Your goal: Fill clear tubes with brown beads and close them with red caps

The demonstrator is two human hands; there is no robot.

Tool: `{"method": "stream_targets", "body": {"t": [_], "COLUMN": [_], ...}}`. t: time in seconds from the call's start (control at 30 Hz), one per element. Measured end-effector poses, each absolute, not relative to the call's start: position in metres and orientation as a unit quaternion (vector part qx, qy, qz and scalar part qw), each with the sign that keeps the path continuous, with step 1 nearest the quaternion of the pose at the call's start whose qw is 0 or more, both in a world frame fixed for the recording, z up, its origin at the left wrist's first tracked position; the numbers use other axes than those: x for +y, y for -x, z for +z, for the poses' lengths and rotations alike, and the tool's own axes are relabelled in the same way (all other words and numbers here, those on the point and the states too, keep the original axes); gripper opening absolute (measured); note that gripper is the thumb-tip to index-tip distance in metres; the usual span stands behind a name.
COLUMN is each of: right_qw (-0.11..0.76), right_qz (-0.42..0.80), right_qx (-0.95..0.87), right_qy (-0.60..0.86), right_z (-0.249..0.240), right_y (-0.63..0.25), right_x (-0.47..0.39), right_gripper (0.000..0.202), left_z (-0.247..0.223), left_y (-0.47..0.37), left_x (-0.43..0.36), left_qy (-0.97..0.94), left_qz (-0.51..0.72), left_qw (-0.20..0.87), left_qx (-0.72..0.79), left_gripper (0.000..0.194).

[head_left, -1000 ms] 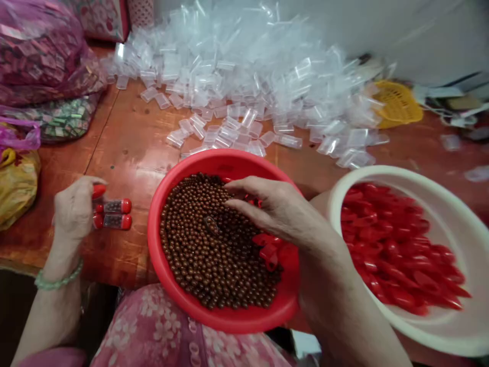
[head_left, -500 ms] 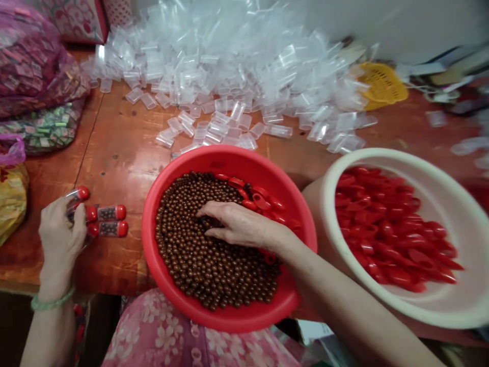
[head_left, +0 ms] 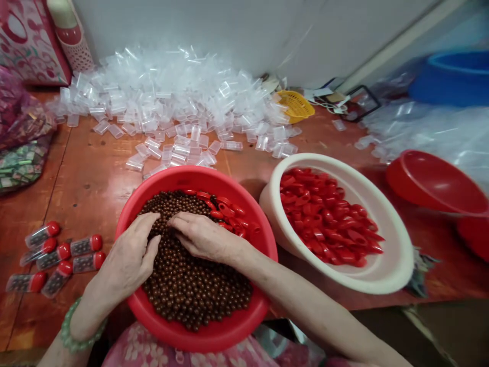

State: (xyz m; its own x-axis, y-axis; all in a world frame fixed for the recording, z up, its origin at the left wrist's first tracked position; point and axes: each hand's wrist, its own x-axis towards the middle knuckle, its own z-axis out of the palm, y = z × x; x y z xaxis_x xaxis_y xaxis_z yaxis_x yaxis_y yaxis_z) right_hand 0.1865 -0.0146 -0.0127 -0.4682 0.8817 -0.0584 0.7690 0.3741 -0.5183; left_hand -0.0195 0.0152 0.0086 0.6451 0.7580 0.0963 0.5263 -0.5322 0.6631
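Observation:
A red basin (head_left: 198,340) in front of me holds many small brown balls (head_left: 206,293), with red plastic pieces (head_left: 229,211) at its right inner side. Over the basin's left part is my left hand (head_left: 133,255), its thumb and fingers apart and nothing visible between them. Facing it, my right hand (head_left: 202,237) dips into the balls with its fingers bent down; the fingertips are partly hidden. Several clear tubes with red caps (head_left: 86,245), filled with dark balls, lie on the wooden table (head_left: 87,183) to the left.
A cream basin (head_left: 393,255) of red pieces stands at the right. Behind lies a heap of clear plastic tubes (head_left: 171,92) beside a yellow basket (head_left: 296,104). Farther right are a red bowl (head_left: 439,181) and a blue basin (head_left: 454,79). Filled bags (head_left: 23,158) sit at the far left.
My left hand has left the capped tubes and moved right, over the red basin. My right hand stays among the balls. The view has shifted to the right.

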Motion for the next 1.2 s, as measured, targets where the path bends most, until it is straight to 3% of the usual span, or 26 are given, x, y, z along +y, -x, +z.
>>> {"method": "stream_targets", "body": {"t": [0.23,0.37,0.57,0.63,0.73,0.8,0.97,1.07,1.2], "right_qw": [0.182,0.227,0.271,0.227,0.043,-0.028,-0.029,0.052,0.29], "right_qz": [0.266,0.33,0.404,0.314,0.143,0.118,0.132,0.206,0.457], "right_qx": [-0.804,-0.788,-0.73,-0.718,-0.716,-0.714,-0.714,-0.704,-0.626], "right_qy": [0.5,0.468,0.479,0.579,0.682,0.689,0.687,0.678,0.562], "right_z": [-0.011,0.002,0.014,0.009,-0.005,-0.015,-0.02,-0.014,-0.004], "right_y": [-0.185,-0.181,-0.201,-0.214,-0.226,-0.228,-0.226,-0.225,-0.222], "right_x": [-0.011,-0.015,-0.007,0.003,0.016,0.021,0.023,0.017,0.005], "right_gripper": [0.028,0.028,0.034,0.027,0.017,0.014,0.018,0.033,0.047], "left_z": [-0.012,-0.01,0.003,0.003,0.003,0.005,0.012,0.01,0.006], "left_y": [0.007,0.002,-0.002,-0.003,-0.004,-0.003,-0.002,-0.002,-0.002], "left_x": [0.024,0.028,0.032,0.032,0.033,0.033,0.033,0.032,0.032], "left_qy": [-0.87,-0.85,-0.799,-0.784,-0.759,-0.734,-0.645,-0.683,-0.63], "left_qz": [0.108,0.069,0.102,0.122,0.127,0.126,0.091,0.085,0.106], "left_qw": [0.303,0.371,0.457,0.461,0.485,0.529,0.671,0.631,0.68], "left_qx": [0.374,0.369,0.377,0.399,0.416,0.407,0.355,0.356,0.361], "left_gripper": [0.056,0.068,0.057,0.052,0.04,0.032,0.026,0.018,0.02]}}
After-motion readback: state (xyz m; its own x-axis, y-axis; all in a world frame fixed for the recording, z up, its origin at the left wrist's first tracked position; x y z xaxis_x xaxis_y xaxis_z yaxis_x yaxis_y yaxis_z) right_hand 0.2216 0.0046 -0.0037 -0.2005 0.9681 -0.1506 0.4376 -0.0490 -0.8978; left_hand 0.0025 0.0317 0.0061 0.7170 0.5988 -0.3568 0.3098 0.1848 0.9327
